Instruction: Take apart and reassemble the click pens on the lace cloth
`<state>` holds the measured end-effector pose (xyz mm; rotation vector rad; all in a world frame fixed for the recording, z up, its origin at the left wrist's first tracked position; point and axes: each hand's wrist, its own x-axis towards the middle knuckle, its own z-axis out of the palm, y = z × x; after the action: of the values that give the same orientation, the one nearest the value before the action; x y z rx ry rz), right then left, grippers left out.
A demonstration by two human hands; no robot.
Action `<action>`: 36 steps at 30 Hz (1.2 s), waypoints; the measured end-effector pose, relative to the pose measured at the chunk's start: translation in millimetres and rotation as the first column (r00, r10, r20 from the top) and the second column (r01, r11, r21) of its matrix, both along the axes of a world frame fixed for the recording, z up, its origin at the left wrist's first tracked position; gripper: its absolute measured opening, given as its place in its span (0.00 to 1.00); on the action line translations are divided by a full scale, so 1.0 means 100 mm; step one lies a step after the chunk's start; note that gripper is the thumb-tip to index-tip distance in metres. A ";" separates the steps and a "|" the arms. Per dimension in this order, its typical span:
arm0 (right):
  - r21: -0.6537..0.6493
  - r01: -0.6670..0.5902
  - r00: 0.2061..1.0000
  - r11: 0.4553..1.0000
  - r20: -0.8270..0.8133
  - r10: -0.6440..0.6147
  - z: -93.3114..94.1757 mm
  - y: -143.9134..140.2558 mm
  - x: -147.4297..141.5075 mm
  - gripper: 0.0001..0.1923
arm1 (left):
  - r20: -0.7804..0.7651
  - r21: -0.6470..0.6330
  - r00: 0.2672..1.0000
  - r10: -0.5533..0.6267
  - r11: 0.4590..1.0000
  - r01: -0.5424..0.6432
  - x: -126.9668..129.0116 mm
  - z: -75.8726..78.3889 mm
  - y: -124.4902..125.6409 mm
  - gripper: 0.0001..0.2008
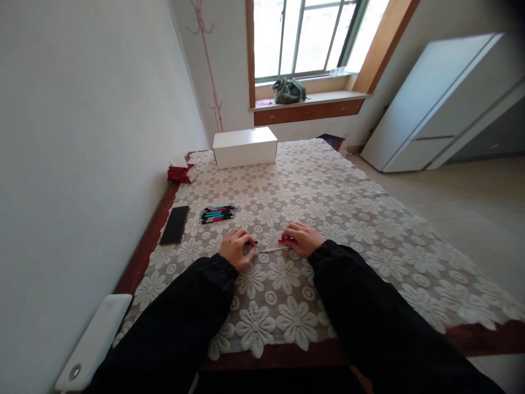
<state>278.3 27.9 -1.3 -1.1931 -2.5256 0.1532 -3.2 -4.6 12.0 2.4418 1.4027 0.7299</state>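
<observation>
My left hand (237, 249) rests low over the flowered tablecloth, fingers curled in a pinch around a small dark pen part whose black tip (256, 242) pokes out. Facing it, my right hand (303, 239) is closed on a red pen barrel (284, 239). A thin white stick, like a pen refill (273, 250), spans the gap between the two hands; which hand grips it I cannot tell. Beyond my left hand lies a row of several pens (217, 214) in black, teal and red, side by side on the cloth.
Left of the pens lies a dark phone (174, 225). A red tissue pack (181, 173) sits by the wall, and a white box (245, 149) stands at the far end of the tablecloth (311, 191). A white power strip (95, 342) is at the near left edge.
</observation>
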 end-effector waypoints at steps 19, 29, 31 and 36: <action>0.048 0.028 0.999 0.998 -0.022 -0.027 0.01 0.01 0.02 0.08 | -0.060 -0.074 0.990 0.125 0.989 -0.130 0.00 -0.04 0.04 0.06; 0.105 -0.006 0.994 0.994 -0.107 0.018 0.05 -0.05 -0.06 0.11 | 0.001 -0.022 0.995 0.103 0.994 -0.103 0.00 -0.02 0.03 0.05; 0.120 -0.038 0.992 0.992 -0.117 0.053 0.07 -0.06 -0.08 0.11 | 0.003 0.008 0.998 0.057 0.998 -0.057 0.00 0.00 0.01 0.04; 0.153 -0.045 0.992 0.987 -0.110 0.063 0.09 -0.05 -0.07 0.10 | -0.033 0.015 0.999 -0.031 0.999 0.031 0.01 0.05 -0.03 0.02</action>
<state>271.3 22.5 7.8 -1.0284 -2.4232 0.0417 -2.0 -7.6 17.2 2.4928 1.3730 0.6994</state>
